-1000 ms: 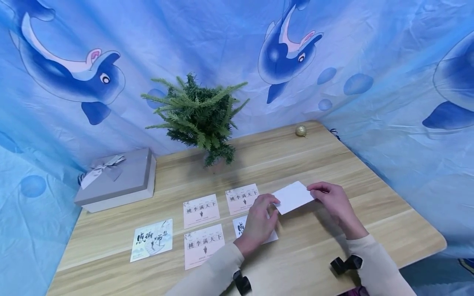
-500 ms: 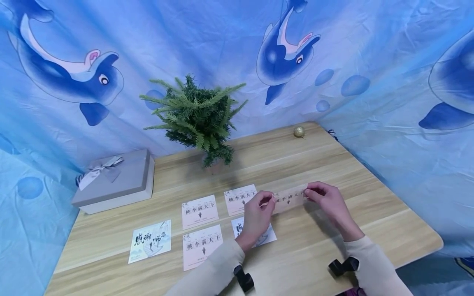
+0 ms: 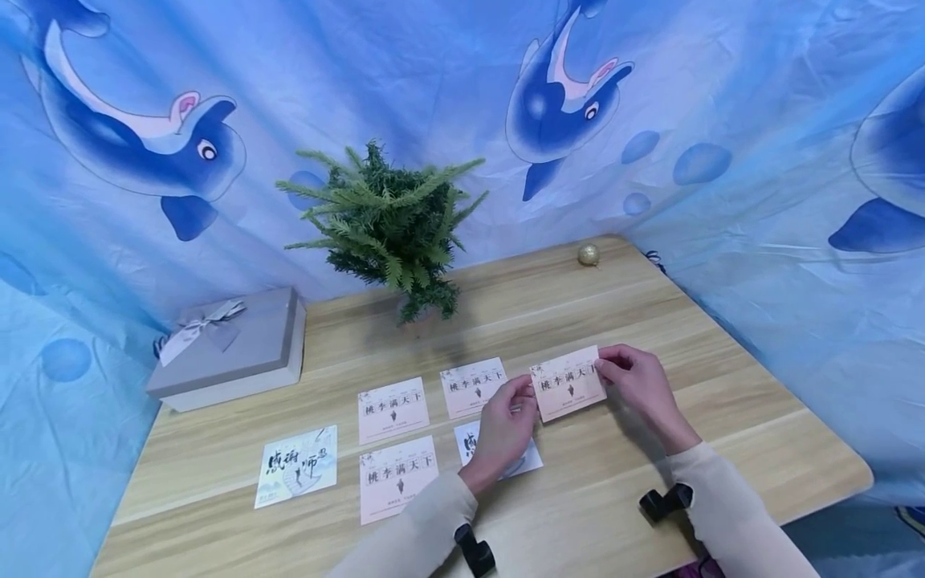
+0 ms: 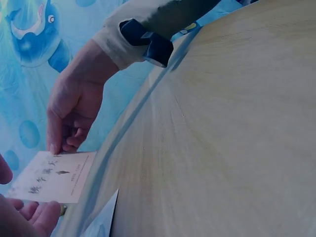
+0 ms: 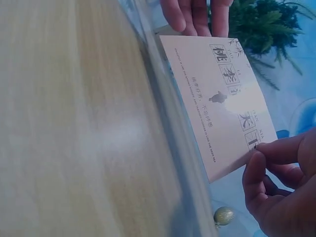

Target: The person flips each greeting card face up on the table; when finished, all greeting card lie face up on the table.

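A pale pink card (image 3: pixel 568 384) printed with dark Chinese characters is held up just above the table, tilted with its printed side up. My right hand (image 3: pixel 639 389) pinches it at its right edge between thumb and fingers, plain in the right wrist view (image 5: pixel 284 177). By the card's left edge is my left hand (image 3: pixel 506 429), its thumb and fingers apart around that edge; whether they touch it I cannot tell. Partly beneath my left hand lies a white-blue card (image 3: pixel 526 461). Three pink cards, one of them (image 3: pixel 393 411), lie further left.
Another white-blue card (image 3: pixel 296 467) lies at the left of the wooden table (image 3: pixel 723 417). A grey gift box with a bow (image 3: pixel 238 345) stands at the back left. A small artificial fir tree (image 3: pixel 390 225) and a gold ball (image 3: pixel 588 254) are at the back.
The held card has turned over from its blank white side to its printed pink side, now tilted toward the head camera. My right hand still pinches its right edge.
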Motion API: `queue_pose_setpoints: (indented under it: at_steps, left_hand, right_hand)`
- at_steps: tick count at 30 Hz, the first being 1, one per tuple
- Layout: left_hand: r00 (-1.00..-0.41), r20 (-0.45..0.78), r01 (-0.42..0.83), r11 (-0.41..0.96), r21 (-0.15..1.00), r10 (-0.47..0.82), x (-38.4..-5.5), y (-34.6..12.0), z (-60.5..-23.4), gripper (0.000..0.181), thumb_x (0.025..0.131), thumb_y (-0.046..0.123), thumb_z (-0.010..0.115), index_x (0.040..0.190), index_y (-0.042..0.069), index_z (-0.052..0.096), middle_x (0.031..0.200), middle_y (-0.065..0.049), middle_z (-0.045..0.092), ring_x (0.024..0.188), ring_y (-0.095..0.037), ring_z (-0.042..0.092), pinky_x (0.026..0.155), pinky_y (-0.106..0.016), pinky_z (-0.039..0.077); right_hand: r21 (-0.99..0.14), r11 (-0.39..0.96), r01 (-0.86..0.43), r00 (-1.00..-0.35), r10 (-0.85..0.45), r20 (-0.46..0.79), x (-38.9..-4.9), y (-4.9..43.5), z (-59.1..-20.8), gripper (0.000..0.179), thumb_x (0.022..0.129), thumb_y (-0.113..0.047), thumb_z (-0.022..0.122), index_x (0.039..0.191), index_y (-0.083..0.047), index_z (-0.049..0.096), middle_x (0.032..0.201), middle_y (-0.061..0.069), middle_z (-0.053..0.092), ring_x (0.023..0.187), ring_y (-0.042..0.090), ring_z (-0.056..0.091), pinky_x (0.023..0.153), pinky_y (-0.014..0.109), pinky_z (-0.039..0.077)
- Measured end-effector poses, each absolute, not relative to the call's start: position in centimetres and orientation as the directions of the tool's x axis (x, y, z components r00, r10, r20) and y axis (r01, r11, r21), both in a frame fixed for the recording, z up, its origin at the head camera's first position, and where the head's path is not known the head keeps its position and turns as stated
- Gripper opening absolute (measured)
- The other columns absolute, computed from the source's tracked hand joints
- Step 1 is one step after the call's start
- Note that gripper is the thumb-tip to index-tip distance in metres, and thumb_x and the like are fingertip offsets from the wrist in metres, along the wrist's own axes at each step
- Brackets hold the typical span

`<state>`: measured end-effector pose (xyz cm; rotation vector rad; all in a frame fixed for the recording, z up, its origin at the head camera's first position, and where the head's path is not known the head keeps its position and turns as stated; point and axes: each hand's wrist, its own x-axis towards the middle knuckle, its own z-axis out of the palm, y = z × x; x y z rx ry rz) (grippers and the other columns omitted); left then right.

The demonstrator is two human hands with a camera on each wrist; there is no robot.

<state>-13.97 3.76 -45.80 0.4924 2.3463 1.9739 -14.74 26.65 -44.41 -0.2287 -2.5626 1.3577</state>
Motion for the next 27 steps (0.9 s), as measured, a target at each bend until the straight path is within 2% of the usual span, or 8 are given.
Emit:
queue_pose_setpoints:
  at_steps: [7,11,17,23,27]
  left_hand:
    - [-0.941,0.12,0.164,0.116,0.98,0.316,-13.8,3.9,-46.2,0.053,0.088,0.0,0.051,0.14,-0.005,0.046,0.13,-0.02,0.057,0.116,-0.03,0.061,0.099,-0.026,0.05]
    - [-0.933,0.095,0.137,0.098,0.986,0.347,-13.8,4.1,-46.4,0.055,0.088,-0.001,0.049,0.142,-0.004,0.043,0.136,-0.025,0.053,0.122,-0.034,0.057,0.101,-0.029,0.049]
    - [-0.93,0.061,0.097,0.081,0.992,0.363,-13.8,4.3,-46.3,0.054,0.089,0.0,0.048,0.143,-0.003,0.041,0.141,-0.024,0.049,0.129,-0.034,0.051,0.108,-0.037,0.043]
    - [-0.932,0.022,0.057,0.087,0.995,0.363,-13.8,4.5,-46.2,0.057,0.086,-0.001,0.047,0.143,-0.002,0.04,0.147,-0.021,0.045,0.136,-0.032,0.044,0.112,-0.039,0.038]
    - [-0.933,0.017,0.059,0.105,0.993,0.359,-13.8,4.6,-46.3,0.057,0.085,-0.001,0.048,0.141,0.0,0.043,0.149,-0.019,0.042,0.138,-0.033,0.04,0.114,-0.04,0.035]
  right_hand:
    - [-0.782,0.621,0.048,-0.951,0.267,0.153,-16.0,26.6,-45.3,0.018,0.09,-0.008,0.065,0.103,0.004,0.07,0.09,0.014,0.068,0.078,0.017,0.057,0.066,0.021,0.046]
    - [-0.757,0.649,0.076,-0.955,0.266,0.132,-16.2,26.6,-45.4,0.021,0.091,-0.011,0.063,0.106,0.002,0.069,0.093,0.017,0.07,0.083,0.024,0.061,0.07,0.027,0.046]
    - [-0.735,0.669,0.109,-0.966,0.247,0.082,-16.0,26.3,-45.1,0.031,0.093,-0.016,0.059,0.115,0.004,0.067,0.103,0.021,0.069,0.094,0.032,0.063,0.079,0.04,0.05]
    - [-0.728,0.677,0.109,-0.966,0.246,0.084,-15.8,26.1,-45.1,0.031,0.093,-0.013,0.056,0.116,0.005,0.066,0.103,0.02,0.069,0.095,0.032,0.062,0.082,0.043,0.049]
    - [-0.731,0.674,0.106,-0.969,0.234,0.074,-15.6,26.1,-45.1,0.03,0.094,-0.01,0.053,0.117,0.006,0.065,0.109,0.023,0.068,0.101,0.035,0.062,0.086,0.047,0.05]
